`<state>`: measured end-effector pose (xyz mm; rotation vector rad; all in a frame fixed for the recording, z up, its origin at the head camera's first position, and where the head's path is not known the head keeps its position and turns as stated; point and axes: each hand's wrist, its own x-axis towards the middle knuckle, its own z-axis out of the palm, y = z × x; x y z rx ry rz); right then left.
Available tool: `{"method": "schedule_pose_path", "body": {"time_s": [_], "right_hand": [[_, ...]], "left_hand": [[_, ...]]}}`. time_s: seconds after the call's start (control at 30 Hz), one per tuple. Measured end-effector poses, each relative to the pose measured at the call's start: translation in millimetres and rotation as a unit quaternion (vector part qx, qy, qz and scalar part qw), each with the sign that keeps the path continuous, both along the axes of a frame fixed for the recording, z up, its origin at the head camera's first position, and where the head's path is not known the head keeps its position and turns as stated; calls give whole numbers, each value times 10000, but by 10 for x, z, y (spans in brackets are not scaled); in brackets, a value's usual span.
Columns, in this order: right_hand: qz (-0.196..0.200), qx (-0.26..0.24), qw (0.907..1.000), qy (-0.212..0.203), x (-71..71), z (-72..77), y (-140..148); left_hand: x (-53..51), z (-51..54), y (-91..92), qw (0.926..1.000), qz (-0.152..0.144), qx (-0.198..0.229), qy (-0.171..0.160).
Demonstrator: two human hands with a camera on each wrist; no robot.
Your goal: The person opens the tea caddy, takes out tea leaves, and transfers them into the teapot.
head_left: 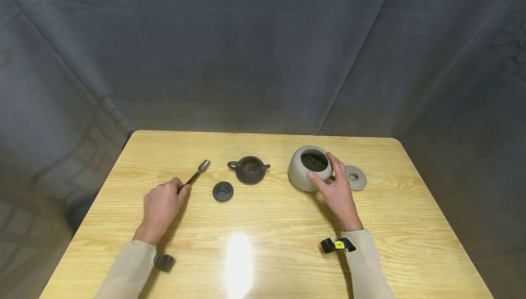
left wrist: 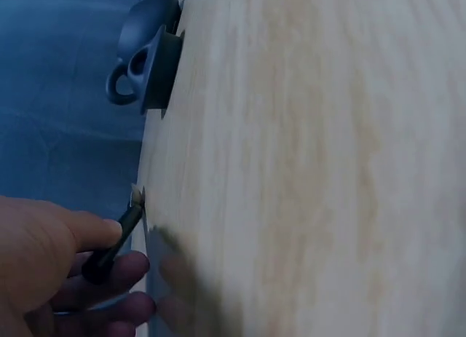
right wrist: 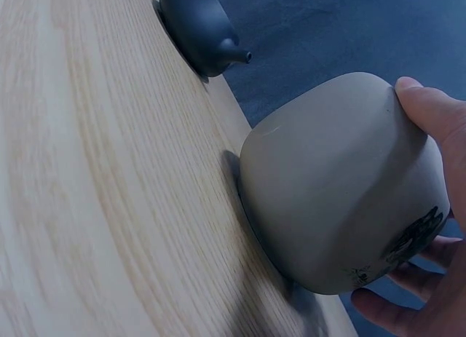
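Observation:
My left hand (head_left: 162, 205) holds a small scoop (head_left: 203, 166) by its dark handle, pinched between thumb and fingers; the metal end points away from me. In the left wrist view, the left hand (left wrist: 65, 271) grips the black handle (left wrist: 116, 242). On the right, my right hand (head_left: 339, 194) grips a grey jar (head_left: 297, 171) by its right side, thumb near the rim. Dark leaves (head_left: 314, 161) lie inside the jar. The right wrist view shows the jar (right wrist: 335, 184) slightly tilted, with the right hand's (right wrist: 437, 206) fingers around it.
Between the hands stands a dark teapot (head_left: 250, 178) with leafy bits inside, its spout toward the jar. Its dark lid (head_left: 223, 191) lies in front and to the left. A grey lid (head_left: 356, 179) lies right of the jar. A dark curtain (head_left: 246, 61) hangs behind the wooden table (head_left: 279, 226).

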<state>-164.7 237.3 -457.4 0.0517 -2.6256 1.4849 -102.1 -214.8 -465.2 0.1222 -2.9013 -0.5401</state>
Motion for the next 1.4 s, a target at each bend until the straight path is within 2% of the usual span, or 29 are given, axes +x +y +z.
{"method": "schedule_pose_path", "body": {"time_s": [0.13, 0.37, 0.47, 0.7, 1.07, 1.4], "right_hand": [[-3, -5, 10000, 6, 0, -1, 2], [25, -32, 10000, -1, -10, -3, -6], [22, -18, 10000, 10, -11, 6, -13], [34, 33, 10000, -23, -14, 16, -16], [-17, 63, 10000, -72, -15, 2, -2], [-42, 103, 9999, -101, -16, 15, 3]], "left_hand": [[0, -9, 18, 9998, -74, -179, 72], [-11, -27, 36, 9986, 73, -396, 334], [-14, -25, 37, 9985, 82, -444, 313], [-8, -8, 38, 9994, 71, -333, 9], [9, -5, 31, 9996, 68, -261, -96], [2, 11, 67, 9999, 37, 55, 155]]}}
